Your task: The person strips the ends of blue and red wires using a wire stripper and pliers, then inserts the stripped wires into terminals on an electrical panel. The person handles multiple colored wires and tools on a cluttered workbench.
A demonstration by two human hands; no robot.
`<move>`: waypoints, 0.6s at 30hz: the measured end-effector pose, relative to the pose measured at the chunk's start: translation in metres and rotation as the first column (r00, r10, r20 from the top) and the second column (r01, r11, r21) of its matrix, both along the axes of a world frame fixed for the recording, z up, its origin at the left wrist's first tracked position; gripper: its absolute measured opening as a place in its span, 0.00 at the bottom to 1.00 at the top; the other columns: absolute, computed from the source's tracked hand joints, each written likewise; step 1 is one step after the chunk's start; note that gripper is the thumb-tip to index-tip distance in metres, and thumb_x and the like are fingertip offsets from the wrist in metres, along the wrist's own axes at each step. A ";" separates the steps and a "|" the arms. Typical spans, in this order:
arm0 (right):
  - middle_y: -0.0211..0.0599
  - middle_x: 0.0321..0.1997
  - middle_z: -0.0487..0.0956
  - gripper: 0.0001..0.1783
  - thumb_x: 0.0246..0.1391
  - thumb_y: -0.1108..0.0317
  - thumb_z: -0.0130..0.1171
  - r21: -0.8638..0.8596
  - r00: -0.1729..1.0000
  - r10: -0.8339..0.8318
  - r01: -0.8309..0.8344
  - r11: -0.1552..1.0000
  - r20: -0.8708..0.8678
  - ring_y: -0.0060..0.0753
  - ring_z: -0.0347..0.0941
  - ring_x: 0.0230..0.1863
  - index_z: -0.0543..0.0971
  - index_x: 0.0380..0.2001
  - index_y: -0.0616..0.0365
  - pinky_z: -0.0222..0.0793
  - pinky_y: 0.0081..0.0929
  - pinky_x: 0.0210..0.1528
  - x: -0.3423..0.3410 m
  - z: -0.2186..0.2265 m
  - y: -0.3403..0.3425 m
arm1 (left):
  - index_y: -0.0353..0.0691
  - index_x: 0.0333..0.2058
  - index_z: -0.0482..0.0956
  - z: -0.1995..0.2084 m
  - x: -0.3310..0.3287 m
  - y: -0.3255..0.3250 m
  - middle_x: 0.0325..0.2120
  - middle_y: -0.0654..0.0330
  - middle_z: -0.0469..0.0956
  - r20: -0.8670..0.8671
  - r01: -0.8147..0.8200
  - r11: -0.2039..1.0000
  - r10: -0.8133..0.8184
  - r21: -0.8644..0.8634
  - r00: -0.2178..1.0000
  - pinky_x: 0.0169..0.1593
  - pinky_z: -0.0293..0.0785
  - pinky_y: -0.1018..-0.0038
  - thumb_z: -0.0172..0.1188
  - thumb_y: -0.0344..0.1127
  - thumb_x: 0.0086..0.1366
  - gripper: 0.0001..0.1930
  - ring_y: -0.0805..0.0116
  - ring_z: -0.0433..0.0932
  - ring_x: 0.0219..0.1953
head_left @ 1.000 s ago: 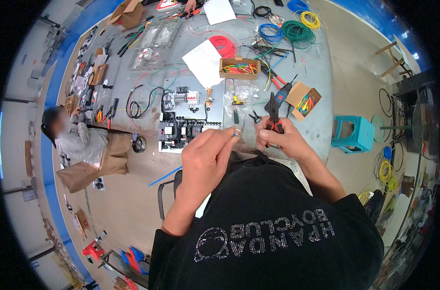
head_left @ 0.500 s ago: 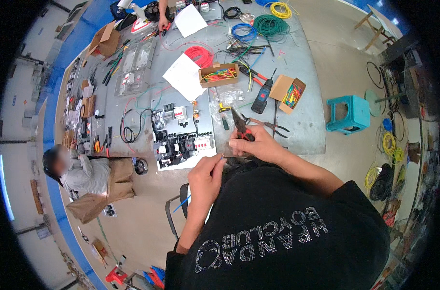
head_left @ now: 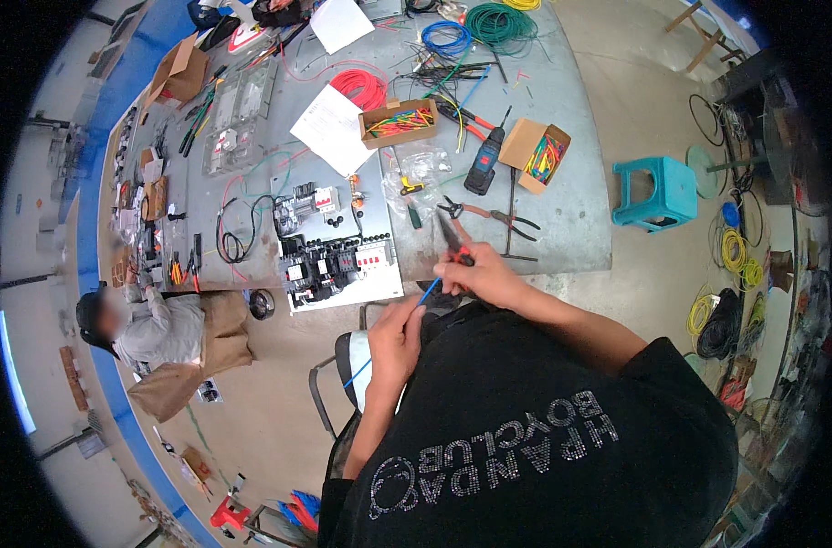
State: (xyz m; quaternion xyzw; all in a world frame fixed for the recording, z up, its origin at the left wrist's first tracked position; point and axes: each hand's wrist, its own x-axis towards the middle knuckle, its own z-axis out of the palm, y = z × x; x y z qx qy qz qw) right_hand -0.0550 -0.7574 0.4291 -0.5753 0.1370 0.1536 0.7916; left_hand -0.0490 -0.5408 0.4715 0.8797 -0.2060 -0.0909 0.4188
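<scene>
My left hand [head_left: 395, 342] is closed around a thin blue wire [head_left: 429, 292], whose tail hangs out below the hand. The upper stretch of wire runs up toward my right hand [head_left: 489, 276], which is wrapped round pliers [head_left: 456, 245] with red and black handles. Their dark jaws point up and away from me, over the table's near edge. Whether my right fingers also touch the wire's end is hard to see. Left of the hands, a white mounting plate [head_left: 379, 290] carries black contactors [head_left: 323, 268] and circuit breakers [head_left: 368, 261].
Beyond my hands on the grey table [head_left: 562, 242] lie cutters [head_left: 498, 216], a cordless drill [head_left: 484, 163] and two cartons [head_left: 400, 137] of coloured sleeves. A teal stool [head_left: 655, 190] stands right of the table. Another person [head_left: 165, 329] sits at the left.
A stretch of blue wire now shows between my hands, and my left hand sits slightly lower. The table has shifted up and left in view. The far person's hand at the top is gone.
</scene>
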 end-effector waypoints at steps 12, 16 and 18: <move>0.36 0.28 0.82 0.14 0.64 0.60 0.62 -0.013 1.000 0.015 -0.015 1.000 -0.028 0.25 0.77 0.28 0.79 0.35 0.62 0.73 0.26 0.33 -0.004 -0.021 -0.009 | 0.35 0.42 0.83 -0.029 -0.017 0.005 0.34 0.48 0.82 -0.030 -0.066 0.988 0.063 -0.137 0.998 0.41 0.78 0.63 0.61 0.29 0.67 0.07 0.49 0.82 0.35; 0.34 0.23 0.80 0.13 0.63 0.61 0.61 0.125 0.984 -0.138 0.152 0.981 -0.112 0.25 0.76 0.24 0.78 0.31 0.60 0.70 0.24 0.28 0.000 -0.027 -0.003 | 0.36 0.46 0.82 -0.034 -0.025 0.025 0.37 0.48 0.83 -0.158 -0.106 0.992 0.093 -0.075 0.983 0.44 0.77 0.67 0.60 0.30 0.68 0.09 0.55 0.83 0.39; 0.34 0.23 0.80 0.13 0.64 0.60 0.61 0.177 0.973 -0.171 0.198 0.964 -0.157 0.25 0.76 0.24 0.78 0.30 0.59 0.70 0.24 0.28 0.004 -0.033 -0.005 | 0.36 0.46 0.82 -0.046 -0.034 0.041 0.35 0.49 0.83 -0.147 -0.109 0.993 0.100 -0.051 0.984 0.43 0.77 0.67 0.59 0.31 0.69 0.09 0.56 0.83 0.36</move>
